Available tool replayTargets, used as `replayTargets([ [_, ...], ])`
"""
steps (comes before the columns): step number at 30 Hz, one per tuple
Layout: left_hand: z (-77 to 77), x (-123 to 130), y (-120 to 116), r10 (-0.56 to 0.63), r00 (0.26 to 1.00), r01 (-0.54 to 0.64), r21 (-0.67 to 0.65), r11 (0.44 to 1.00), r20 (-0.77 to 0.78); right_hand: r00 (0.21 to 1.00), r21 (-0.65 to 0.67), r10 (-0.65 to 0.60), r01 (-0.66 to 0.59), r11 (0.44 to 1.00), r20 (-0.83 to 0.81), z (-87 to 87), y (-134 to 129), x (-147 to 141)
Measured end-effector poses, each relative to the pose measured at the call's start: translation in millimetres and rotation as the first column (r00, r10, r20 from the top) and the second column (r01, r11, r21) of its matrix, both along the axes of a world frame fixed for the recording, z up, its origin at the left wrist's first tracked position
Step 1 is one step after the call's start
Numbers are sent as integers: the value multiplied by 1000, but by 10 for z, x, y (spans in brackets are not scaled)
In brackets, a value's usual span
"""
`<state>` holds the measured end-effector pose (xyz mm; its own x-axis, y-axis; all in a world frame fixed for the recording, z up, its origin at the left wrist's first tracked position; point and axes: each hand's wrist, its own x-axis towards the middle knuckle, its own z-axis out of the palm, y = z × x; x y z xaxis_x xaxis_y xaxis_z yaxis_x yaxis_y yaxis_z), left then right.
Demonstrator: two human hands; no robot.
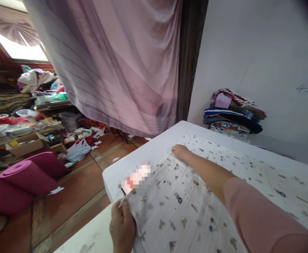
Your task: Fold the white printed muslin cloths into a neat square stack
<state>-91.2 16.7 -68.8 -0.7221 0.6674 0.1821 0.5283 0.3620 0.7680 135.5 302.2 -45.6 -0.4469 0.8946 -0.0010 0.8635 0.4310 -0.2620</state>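
Observation:
A thin white cloth (185,207) with small printed figures is stretched between my two hands over a white table. My left hand (122,225) pinches its near left corner, thumb on top. Farther off, my right hand (181,151) is closed on the cloth's far corner, with the arm reaching across from the right. Beneath and to the right, more of the same printed fabric (251,172) lies flat on the table. A phone-like object (136,179), its face blurred out, lies by the cloth's left edge and is partly covered by it.
The white table (166,135) ends at a rounded corner on the left. Against the wall stands a stack of folded fabrics (233,112). A pink curtain (122,63) hangs behind. Pink rolls (30,175), a plastic bag (78,151) and fabric scraps (56,190) lie on the floor.

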Motion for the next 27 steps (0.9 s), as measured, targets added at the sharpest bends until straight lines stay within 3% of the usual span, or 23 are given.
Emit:
replayTargets([
  [7,-8,3,-7,11,1000,-11,0,1000,19,992,60,31,-38,997,124,14,4,-37],
  [17,6,13,-11,5,999,-6,18,1000,40,960,-3,263,-264,965,96,93,-82,-135],
  [27,-5,11,-14,6,999,-8,43,999,47,940,34,312,-319,947,134,73,-104,-170],
])
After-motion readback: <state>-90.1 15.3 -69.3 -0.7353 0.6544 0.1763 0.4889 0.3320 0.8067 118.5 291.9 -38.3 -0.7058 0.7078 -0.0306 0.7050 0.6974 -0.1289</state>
